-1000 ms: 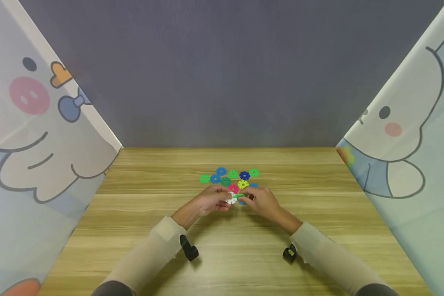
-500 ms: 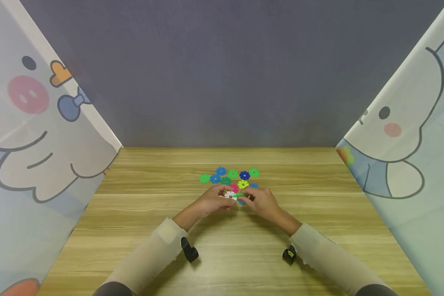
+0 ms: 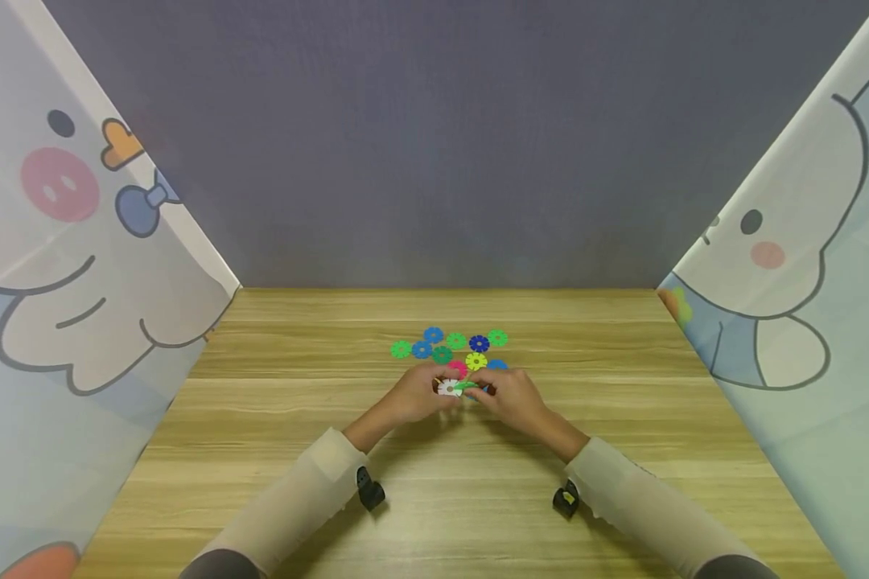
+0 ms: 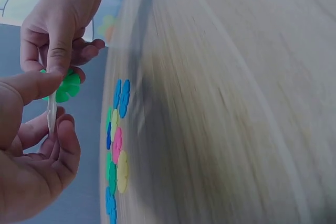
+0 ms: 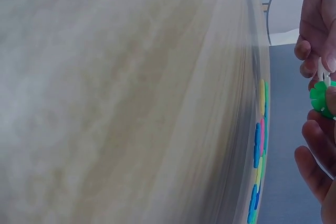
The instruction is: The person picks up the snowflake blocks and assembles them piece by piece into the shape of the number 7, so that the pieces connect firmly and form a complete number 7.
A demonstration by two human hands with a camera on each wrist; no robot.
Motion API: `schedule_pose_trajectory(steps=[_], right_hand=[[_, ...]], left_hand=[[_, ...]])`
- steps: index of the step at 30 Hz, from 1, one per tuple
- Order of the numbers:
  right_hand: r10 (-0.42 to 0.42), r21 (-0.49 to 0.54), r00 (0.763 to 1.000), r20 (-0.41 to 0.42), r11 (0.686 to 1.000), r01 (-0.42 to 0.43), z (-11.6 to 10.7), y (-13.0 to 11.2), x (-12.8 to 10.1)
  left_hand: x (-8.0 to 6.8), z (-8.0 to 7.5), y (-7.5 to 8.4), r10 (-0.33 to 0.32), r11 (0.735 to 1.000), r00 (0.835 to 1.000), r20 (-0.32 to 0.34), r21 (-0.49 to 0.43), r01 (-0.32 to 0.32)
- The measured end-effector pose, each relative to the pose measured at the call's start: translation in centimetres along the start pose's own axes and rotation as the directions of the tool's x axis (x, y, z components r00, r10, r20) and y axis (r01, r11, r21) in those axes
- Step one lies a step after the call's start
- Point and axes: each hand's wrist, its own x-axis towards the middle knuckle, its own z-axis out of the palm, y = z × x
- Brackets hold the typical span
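In the head view my left hand [image 3: 414, 394] holds a white notched snowflake disc [image 3: 449, 388] by its edge. Opposite it, my right hand [image 3: 516, 394] pinches a green snowflake disc [image 3: 465, 385] between thumb and fingers. The two discs meet at an angle, the green one [image 4: 69, 88] crossing the white one [image 4: 51, 111], in the left wrist view. Both are held above the table. How deep their slots sit in each other cannot be told, since fingertips cover part of the joint. The right wrist view shows the green disc [image 5: 318, 98] beside my thumb.
Several loose discs lie on the wooden table [image 3: 449, 498] just beyond my hands, among them a pink disc [image 3: 459, 367], a yellow disc [image 3: 475, 362] and a dark blue disc [image 3: 479, 343]. A grey panel [image 3: 434, 161] stands behind; printed cloth walls flank both sides.
My left fingers have shifted their grip on the white disc, and its face shows more fully between them. The right hand with the green disc has stayed almost still.
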Motion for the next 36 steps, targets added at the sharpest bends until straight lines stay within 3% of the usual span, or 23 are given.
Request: schedule_pose_trajectory(steps=[4,9,19,29,36], right_hand=[[0.014,0.017,0.999,0.046,1.000,-0.015,-0.2,-0.1,0.0],[0.077,-0.005,0.987,0.140,0.997,-0.077,-0.6,0.2,0.1],[0.207,-0.087,0.926,0.316,0.978,-0.189,-0.7,1.7,0.6],[0.269,-0.176,0.890,0.368,0.960,-0.217,-0.2,2.2,1.0],[0.305,-0.148,0.877,0.372,0.952,-0.269,0.2,2.5,1.0]], left_hand=[[-0.1,-0.1,-0.3,0.026,0.997,0.999,-0.021,0.080,-0.024],[-0.3,-0.4,-0.7,0.029,0.994,0.998,-0.056,0.111,-0.022],[-0.8,-1.0,-0.9,0.024,0.992,0.997,-0.078,0.124,-0.015],[-1.3,-1.3,-0.5,0.013,0.995,0.997,-0.082,0.104,-0.005],[-1.2,-1.3,-0.8,0.017,0.994,0.997,-0.077,0.107,-0.009]])
